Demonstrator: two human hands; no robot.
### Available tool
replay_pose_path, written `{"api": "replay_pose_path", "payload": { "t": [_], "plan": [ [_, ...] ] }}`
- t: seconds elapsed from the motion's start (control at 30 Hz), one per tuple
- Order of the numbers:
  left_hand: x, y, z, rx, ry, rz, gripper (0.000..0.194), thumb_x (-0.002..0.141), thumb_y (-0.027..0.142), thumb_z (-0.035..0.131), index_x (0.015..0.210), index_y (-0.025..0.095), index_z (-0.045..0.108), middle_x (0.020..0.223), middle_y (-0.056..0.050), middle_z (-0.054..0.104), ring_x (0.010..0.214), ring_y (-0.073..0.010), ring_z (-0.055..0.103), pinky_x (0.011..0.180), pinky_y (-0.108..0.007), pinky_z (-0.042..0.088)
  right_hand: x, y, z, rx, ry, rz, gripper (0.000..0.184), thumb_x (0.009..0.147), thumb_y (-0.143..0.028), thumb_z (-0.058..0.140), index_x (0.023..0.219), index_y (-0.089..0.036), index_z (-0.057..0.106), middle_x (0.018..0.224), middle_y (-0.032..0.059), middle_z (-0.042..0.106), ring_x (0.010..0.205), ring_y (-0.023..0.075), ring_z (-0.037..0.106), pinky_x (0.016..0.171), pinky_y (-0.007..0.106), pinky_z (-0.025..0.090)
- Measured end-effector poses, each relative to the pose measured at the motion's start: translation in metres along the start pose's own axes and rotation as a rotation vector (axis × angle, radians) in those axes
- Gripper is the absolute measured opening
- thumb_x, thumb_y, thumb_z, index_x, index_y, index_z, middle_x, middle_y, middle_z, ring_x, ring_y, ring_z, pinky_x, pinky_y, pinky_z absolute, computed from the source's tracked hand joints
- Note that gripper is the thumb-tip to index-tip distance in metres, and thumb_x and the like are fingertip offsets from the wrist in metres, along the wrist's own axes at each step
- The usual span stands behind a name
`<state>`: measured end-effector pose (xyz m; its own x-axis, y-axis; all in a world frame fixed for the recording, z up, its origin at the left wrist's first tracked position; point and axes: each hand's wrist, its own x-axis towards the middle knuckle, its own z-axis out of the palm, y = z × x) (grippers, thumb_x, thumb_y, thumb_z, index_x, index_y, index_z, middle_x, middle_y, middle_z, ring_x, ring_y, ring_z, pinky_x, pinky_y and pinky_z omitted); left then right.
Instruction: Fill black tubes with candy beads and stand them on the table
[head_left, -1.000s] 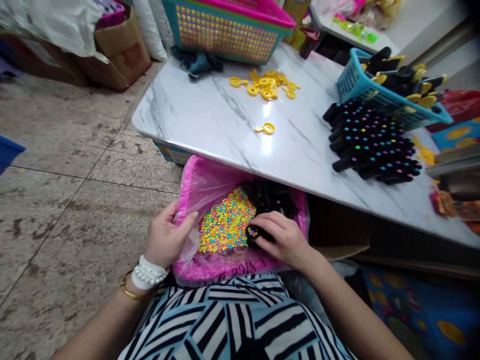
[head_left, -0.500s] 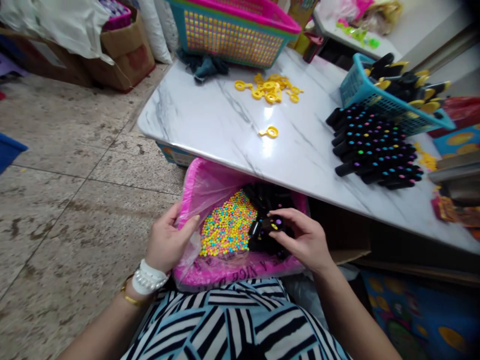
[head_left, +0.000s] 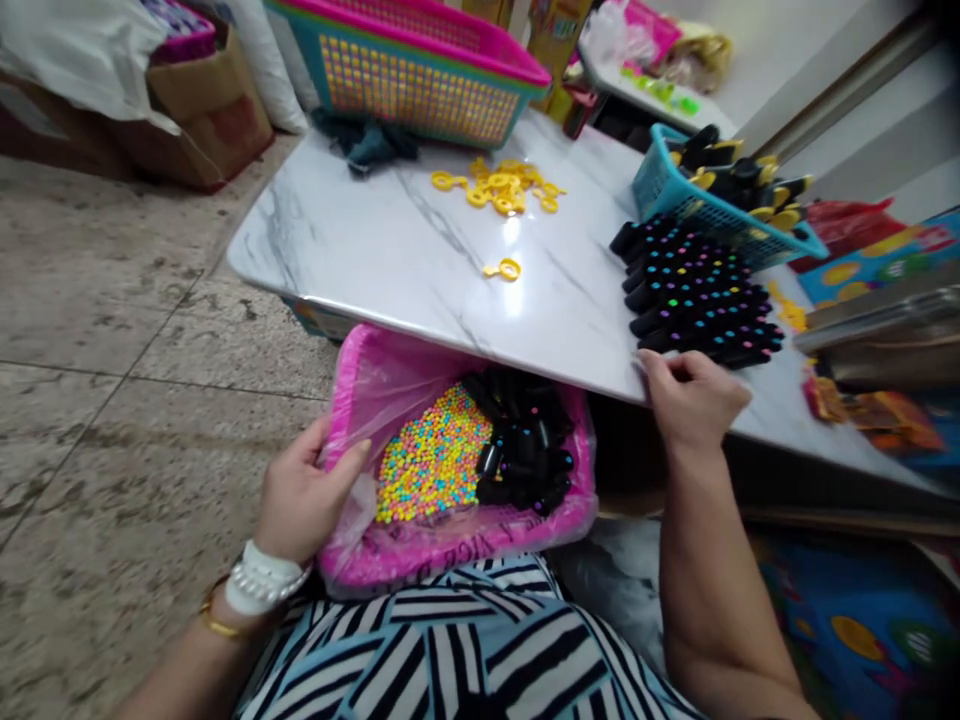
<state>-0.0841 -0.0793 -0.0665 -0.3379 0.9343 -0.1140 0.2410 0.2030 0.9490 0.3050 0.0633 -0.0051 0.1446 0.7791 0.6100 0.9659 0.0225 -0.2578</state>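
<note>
Here the fingers of the left hand (head_left: 304, 500) are partly hidden behind the wall of the pink basket (head_left: 345, 395); at the right hand (head_left: 694, 400), whatever may be pinched is concealed by curled fingers. The lower black tubes (head_left: 525, 450) are buried under others, uncountable. Lettering on the plastic liner (head_left: 484, 545) is creased, only partly legible. Up top, the tall basket (head_left: 420, 95) is cut off by the frame; the dark cloth (head_left: 367, 145) is blurred, and both forearms are cropped below.
</note>
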Motion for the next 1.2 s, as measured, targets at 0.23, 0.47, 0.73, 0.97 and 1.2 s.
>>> {"api": "replay_pose_path", "payload": {
  "t": [0.23, 0.47, 0.73, 0.97, 1.2],
  "plan": [
    [-0.001, 0.004, 0.003, -0.020, 0.002, -0.006, 0.039, 0.083, 0.039, 0.070, 0.114, 0.016, 0.069, 0.098, -0.004, 0.075, 0.082, -0.0198, 0.067, 0.080, -0.029, 0.053, -0.084, -0.071, -0.008, 0.195, -0.645, -0.736, 0.024, 0.094, -0.027, 0.061, 0.116, -0.026, 0.069, 0.098, 0.0060, 0.071, 0.084, 0.0202, 0.060, 0.072, 0.031, 0.048],
    [-0.002, 0.003, 0.005, -0.041, 0.006, 0.038, 0.034, 0.083, 0.035, 0.068, 0.111, 0.015, 0.070, 0.095, -0.004, 0.075, 0.081, -0.0192, 0.066, 0.081, -0.030, 0.052, -0.100, -0.104, 0.030, 0.107, -0.880, -1.108, 0.023, 0.094, -0.018, 0.059, 0.113, -0.023, 0.070, 0.102, 0.0098, 0.067, 0.091, 0.0246, 0.054, 0.074, 0.036, 0.047],
    [-0.002, 0.005, 0.003, -0.040, 0.012, 0.037, 0.036, 0.083, 0.034, 0.067, 0.113, 0.015, 0.069, 0.096, -0.003, 0.074, 0.084, -0.0195, 0.066, 0.082, -0.030, 0.052, -0.113, -0.126, 0.033, 0.652, -1.073, -0.916, 0.028, 0.093, -0.022, 0.060, 0.120, -0.020, 0.064, 0.105, 0.0063, 0.070, 0.097, 0.0186, 0.065, 0.085, 0.031, 0.053],
    [-0.001, 0.003, 0.004, -0.039, 0.010, 0.036, 0.037, 0.083, 0.035, 0.067, 0.114, 0.015, 0.069, 0.097, -0.004, 0.075, 0.084, -0.0201, 0.066, 0.082, -0.030, 0.052, -0.111, -0.111, 0.036, 0.419, -0.802, -0.926, 0.024, 0.094, -0.023, 0.058, 0.115, -0.018, 0.068, 0.106, 0.0119, 0.070, 0.092, 0.0231, 0.063, 0.079, 0.035, 0.052],
    [-0.003, 0.002, 0.005, -0.071, 0.005, 0.003, 0.036, 0.084, 0.036, 0.067, 0.114, 0.015, 0.069, 0.098, -0.005, 0.075, 0.084, -0.0200, 0.067, 0.080, -0.030, 0.053, -0.129, -0.126, 0.035, 0.546, -0.876, -0.983, 0.026, 0.095, -0.023, 0.056, 0.118, -0.018, 0.067, 0.104, 0.0122, 0.070, 0.093, 0.0222, 0.065, 0.080, 0.036, 0.054]
  ]
}}
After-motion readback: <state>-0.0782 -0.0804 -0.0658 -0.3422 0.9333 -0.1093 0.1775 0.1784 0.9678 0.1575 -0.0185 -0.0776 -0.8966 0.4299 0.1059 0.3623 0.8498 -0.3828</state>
